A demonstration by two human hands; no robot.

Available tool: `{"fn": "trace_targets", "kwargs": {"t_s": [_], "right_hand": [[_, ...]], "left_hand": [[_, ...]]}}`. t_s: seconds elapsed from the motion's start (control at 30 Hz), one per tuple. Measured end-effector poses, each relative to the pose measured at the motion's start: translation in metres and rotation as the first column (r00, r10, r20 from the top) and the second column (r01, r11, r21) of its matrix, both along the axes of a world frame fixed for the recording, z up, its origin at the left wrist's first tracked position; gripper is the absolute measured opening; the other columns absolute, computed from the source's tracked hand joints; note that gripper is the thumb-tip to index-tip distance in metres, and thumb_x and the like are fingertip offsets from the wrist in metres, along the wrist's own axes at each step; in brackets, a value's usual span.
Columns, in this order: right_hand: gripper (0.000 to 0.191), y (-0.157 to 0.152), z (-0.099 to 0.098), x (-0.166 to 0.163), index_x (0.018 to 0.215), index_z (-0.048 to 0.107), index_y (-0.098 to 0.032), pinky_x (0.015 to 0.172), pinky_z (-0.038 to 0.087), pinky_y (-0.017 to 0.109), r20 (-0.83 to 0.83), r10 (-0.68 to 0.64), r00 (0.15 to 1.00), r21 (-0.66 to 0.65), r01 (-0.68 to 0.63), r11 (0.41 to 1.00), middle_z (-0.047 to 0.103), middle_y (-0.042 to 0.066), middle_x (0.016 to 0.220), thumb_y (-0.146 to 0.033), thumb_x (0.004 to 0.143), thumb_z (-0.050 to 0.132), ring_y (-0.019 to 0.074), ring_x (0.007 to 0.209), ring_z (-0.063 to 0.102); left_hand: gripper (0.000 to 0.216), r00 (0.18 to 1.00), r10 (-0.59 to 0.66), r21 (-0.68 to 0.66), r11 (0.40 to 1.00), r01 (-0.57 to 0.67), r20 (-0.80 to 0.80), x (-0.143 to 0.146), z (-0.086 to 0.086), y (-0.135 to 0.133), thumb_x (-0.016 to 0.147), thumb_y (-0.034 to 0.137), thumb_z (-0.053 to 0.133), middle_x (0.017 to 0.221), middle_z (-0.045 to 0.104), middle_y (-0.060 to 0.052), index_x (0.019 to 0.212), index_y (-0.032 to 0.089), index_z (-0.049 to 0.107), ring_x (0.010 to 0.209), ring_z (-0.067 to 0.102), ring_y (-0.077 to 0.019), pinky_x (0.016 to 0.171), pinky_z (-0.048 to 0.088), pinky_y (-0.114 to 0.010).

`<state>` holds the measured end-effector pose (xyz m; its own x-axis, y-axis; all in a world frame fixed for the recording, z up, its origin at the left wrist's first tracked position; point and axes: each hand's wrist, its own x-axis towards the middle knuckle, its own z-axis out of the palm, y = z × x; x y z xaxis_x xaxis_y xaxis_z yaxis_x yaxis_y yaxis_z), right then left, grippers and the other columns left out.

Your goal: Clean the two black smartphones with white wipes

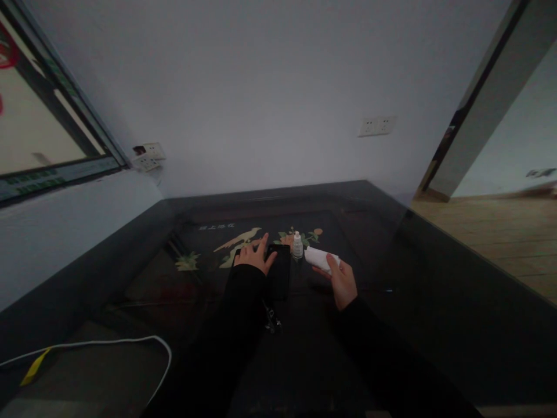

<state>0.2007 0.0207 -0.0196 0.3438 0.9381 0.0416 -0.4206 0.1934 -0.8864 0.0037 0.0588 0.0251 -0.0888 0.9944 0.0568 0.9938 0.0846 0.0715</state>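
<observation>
On the dark glossy table lies a flat black object (279,273), like a phone or tablet. My left hand (255,256) rests with spread fingers at its left side, over another dark edge that is mostly hidden. A folded white tissue or cloth (321,258) is pinched in my right hand (342,281), thumb on top. Between the hands a small white dropper bottle (297,245) stands upright, just right of the black object. Below the black object sits a small shiny metal item (272,320), perhaps keys or a clip; its kind is unclear.
The table (418,325) carries a printed bird-and-flower pattern. A white cable (108,341) with a yellow tag (35,367) curves at the lower left. Behind the table rises a pale wall with sockets (376,126). A window (47,110) is at the left.
</observation>
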Motion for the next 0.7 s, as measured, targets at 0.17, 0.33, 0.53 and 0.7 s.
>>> {"fn": "trace_targets", "kwargs": {"t_s": [0.17, 0.33, 0.53, 0.7], "right_hand": [[0.042, -0.006, 0.003, -0.006, 0.079, 0.067, -0.009, 0.067, 0.059, 0.038, 0.008, 0.053, 0.999, -0.013, -0.053, 0.999, 0.07, 0.009, 0.08, -0.048, 0.063, 0.07, 0.0228, 0.076, 0.067], [0.042, -0.007, 0.0, -0.009, 0.078, 0.068, -0.011, 0.07, 0.058, 0.04, 0.034, 0.071, 0.997, -0.021, -0.071, 0.997, 0.07, 0.008, 0.08, -0.05, 0.064, 0.069, 0.0236, 0.078, 0.066], [0.043, -0.007, 0.001, -0.009, 0.081, 0.067, -0.011, 0.075, 0.057, 0.042, 0.059, 0.081, 0.995, -0.023, -0.08, 0.997, 0.07, 0.008, 0.084, -0.051, 0.064, 0.068, 0.0241, 0.083, 0.066], [0.045, -0.014, 0.004, -0.017, 0.083, 0.067, -0.011, 0.077, 0.056, 0.042, 0.065, 0.166, 0.984, -0.027, -0.164, 0.986, 0.07, 0.009, 0.087, -0.052, 0.064, 0.067, 0.0241, 0.084, 0.066]], "left_hand": [[0.074, 0.975, 0.218, -0.037, 0.975, -0.219, -0.041, -0.055, -0.011, -0.017, 0.078, 0.06, 0.036, 0.115, 0.051, -0.017, 0.141, 0.029, 0.013, 0.104, 0.051, -0.0343, 0.084, 0.037, -0.042], [0.094, 0.975, 0.221, -0.036, 0.975, -0.221, 0.005, -0.053, -0.028, -0.023, 0.065, 0.066, 0.049, 0.116, 0.049, -0.019, 0.142, 0.027, 0.012, 0.107, 0.049, -0.0368, 0.085, 0.036, -0.041], [0.1, 0.977, 0.194, -0.003, 0.981, -0.194, 0.089, -0.048, -0.029, -0.016, 0.059, 0.05, 0.061, 0.113, 0.047, -0.02, 0.142, 0.022, 0.012, 0.106, 0.048, -0.0404, 0.084, 0.037, -0.045], [0.106, 0.969, 0.142, 0.054, 0.986, -0.156, 0.203, -0.057, -0.023, -0.018, 0.058, 0.038, 0.066, 0.115, 0.042, -0.016, 0.143, 0.019, 0.006, 0.099, 0.055, -0.0277, 0.087, 0.04, -0.037]]}}
